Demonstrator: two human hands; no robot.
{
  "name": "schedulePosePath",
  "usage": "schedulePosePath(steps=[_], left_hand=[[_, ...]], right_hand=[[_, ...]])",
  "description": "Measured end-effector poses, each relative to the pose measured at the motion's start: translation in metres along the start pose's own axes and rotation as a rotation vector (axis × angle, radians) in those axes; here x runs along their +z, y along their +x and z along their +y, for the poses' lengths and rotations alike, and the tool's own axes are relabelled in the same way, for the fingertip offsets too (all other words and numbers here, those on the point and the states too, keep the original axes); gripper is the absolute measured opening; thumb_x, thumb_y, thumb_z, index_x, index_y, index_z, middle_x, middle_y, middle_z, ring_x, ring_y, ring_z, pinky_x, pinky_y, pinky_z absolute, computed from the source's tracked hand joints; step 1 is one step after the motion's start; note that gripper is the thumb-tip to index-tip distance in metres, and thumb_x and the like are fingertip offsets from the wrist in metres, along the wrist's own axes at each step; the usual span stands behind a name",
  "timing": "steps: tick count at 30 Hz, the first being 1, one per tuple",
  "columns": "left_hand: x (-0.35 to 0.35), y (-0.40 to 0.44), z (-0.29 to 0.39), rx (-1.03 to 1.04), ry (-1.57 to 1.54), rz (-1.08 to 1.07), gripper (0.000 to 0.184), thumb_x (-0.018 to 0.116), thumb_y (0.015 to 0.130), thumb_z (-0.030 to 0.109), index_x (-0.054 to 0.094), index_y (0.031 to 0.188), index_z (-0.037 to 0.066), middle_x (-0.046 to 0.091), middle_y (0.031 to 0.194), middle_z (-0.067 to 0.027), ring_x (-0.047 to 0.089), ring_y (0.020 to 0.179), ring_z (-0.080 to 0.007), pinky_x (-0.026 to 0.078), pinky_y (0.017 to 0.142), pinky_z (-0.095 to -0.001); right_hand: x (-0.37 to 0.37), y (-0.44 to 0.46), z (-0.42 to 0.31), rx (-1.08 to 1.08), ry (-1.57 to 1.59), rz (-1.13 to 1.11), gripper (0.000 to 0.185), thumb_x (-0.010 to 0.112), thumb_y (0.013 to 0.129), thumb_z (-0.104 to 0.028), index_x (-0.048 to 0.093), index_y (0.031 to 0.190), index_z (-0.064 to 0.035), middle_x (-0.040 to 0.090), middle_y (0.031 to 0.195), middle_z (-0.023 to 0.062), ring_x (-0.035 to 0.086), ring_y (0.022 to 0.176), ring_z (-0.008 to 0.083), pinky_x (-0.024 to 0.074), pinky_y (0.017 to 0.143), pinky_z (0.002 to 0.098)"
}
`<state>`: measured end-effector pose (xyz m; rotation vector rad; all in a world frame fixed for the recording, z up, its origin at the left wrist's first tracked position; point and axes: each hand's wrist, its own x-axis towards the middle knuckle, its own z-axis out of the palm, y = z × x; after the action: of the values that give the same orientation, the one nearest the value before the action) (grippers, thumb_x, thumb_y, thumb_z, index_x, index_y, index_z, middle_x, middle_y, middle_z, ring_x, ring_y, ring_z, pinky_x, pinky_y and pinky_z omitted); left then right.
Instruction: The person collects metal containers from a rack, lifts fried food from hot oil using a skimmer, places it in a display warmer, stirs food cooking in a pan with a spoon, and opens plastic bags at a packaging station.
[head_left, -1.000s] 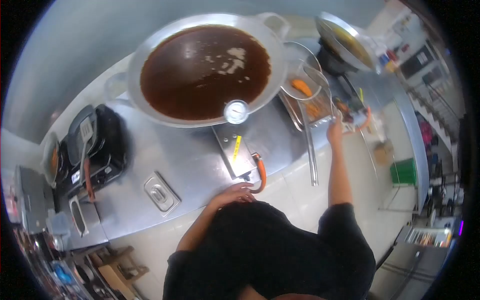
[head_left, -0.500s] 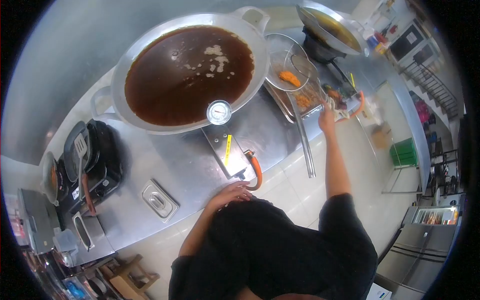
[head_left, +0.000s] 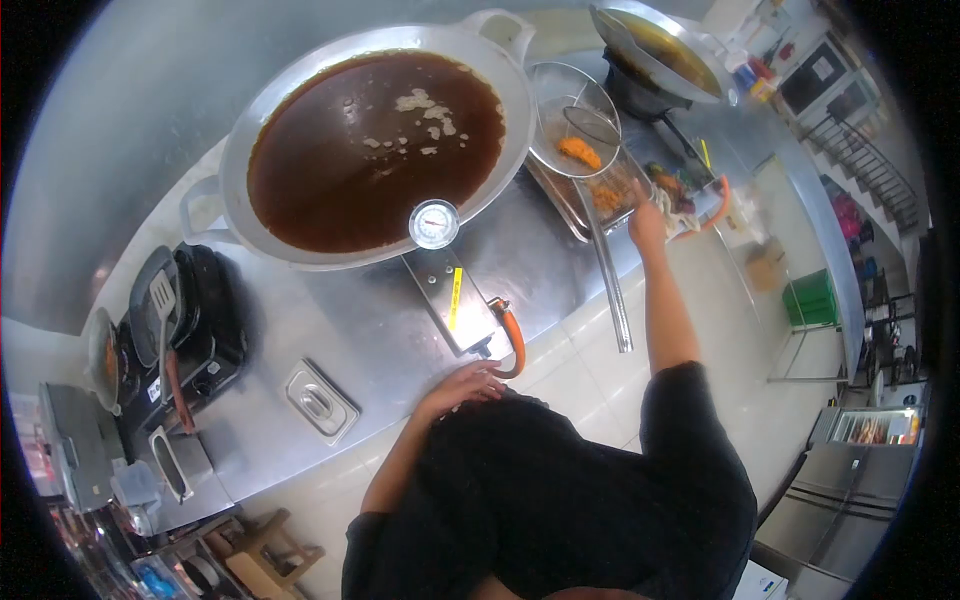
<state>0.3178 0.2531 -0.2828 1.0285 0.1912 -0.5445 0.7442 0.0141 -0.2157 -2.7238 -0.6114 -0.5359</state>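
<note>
My right hand (head_left: 648, 222) is closed around the handle of a small mesh skimmer (head_left: 591, 125), its head above a large wire strainer (head_left: 532, 120). An orange-brown fried piece (head_left: 579, 153) lies in the large strainer, which rests over a metal tray (head_left: 560, 208) with more orange bits in it. Beside them stands a wide metal wok (head_left: 238, 130) of dark brown oil (head_left: 350, 170), a dial thermometer (head_left: 434, 224) at its near rim. My left hand (head_left: 465, 388) lies against the black shirt, fingers extended beside an orange hose (head_left: 516, 345).
A second wok (head_left: 685, 85) sits at the far right on a burner. On the left are a black portable stove (head_left: 215, 340), a slotted spatula (head_left: 162, 300) and a steel lid (head_left: 320, 400). Various foods (head_left: 670, 185) lie right of the tray. A green crate (head_left: 810, 300) stands farther right.
The small skimmer's head has shifted left and tilted flatter over the large strainer. My right hand has moved slightly left and my left hand stays put.
</note>
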Motion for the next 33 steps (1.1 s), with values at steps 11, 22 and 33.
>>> schedulePosePath(steps=[11,22,33], left_hand=[[-0.006,0.004,-0.007,-0.001,0.006,-0.027,0.042,0.044,0.099,0.03,0.038,0.137,0.012,0.059,0.115,-0.0138,0.059,0.106,-0.0226,0.046,0.09,-0.0338],[-0.009,0.006,-0.005,-0.015,-0.011,-0.052,0.042,0.041,0.1,0.027,0.036,0.139,0.012,0.058,0.117,-0.0148,0.058,0.107,-0.0228,0.045,0.093,-0.0342],[-0.009,0.004,-0.006,-0.012,0.018,-0.063,0.044,0.042,0.1,0.03,0.035,0.14,0.012,0.058,0.117,-0.0146,0.058,0.108,-0.0221,0.045,0.094,-0.0344]], right_hand=[[0.003,0.003,-0.011,0.0,0.061,0.018,0.065,0.04,0.077,0.004,0.04,0.139,-0.0147,0.06,0.086,0.0273,0.059,0.079,0.0414,0.0455,0.072,0.0491],[0.006,0.003,-0.01,0.048,0.082,-0.08,0.066,0.047,0.077,0.005,0.037,0.14,-0.0133,0.057,0.113,0.0267,0.059,0.095,0.0416,0.0486,0.08,0.0491],[0.01,0.001,-0.007,0.076,0.072,-0.135,0.069,0.052,0.073,0.005,0.04,0.139,-0.0131,0.062,0.097,0.0263,0.06,0.091,0.0418,0.0484,0.079,0.0491]])
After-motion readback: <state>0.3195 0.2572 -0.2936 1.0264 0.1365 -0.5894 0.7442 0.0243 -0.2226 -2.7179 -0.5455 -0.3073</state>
